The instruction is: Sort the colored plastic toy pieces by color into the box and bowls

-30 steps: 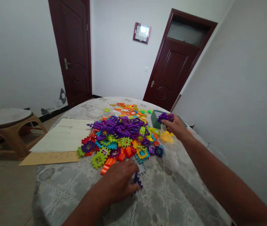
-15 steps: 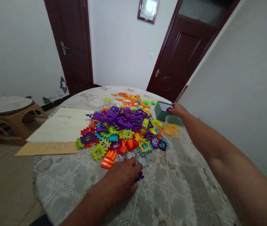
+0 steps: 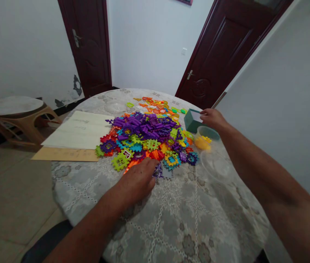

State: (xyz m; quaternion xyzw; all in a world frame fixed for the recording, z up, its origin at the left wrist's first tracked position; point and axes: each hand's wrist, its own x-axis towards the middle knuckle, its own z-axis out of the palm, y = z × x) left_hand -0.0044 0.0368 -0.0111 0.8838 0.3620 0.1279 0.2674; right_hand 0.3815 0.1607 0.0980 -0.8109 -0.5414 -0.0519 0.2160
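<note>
A big heap of plastic building pieces (image 3: pixel 146 126) lies on the table, with purple ones on top and green, orange, red, yellow and blue ones around. My left hand (image 3: pixel 140 179) is at the heap's near edge, its fingers closed on a purple notched building piece (image 3: pixel 158 170). A flat grey piece (image 3: pixel 167 173) lies just to the right of it. My right hand (image 3: pixel 212 118) reaches over the rim of a green box (image 3: pixel 191 122); its fingertips are apart with nothing visible between them. The inside of the box is mostly hidden.
A clear tub (image 3: pixel 208 133) with yellow pieces stands by the box, and a clear lid (image 3: pixel 216 166) lies nearer me. Paper sheets (image 3: pixel 75 129) and a tan envelope (image 3: pixel 64 154) are at left. A stool (image 3: pixel 15 109) stands beyond the table (image 3: pixel 168 226).
The purple piece at my right fingers no longer shows; that hand is still at the box. My left hand has moved forward to the heap with its purple piece. The view has tilted down.
</note>
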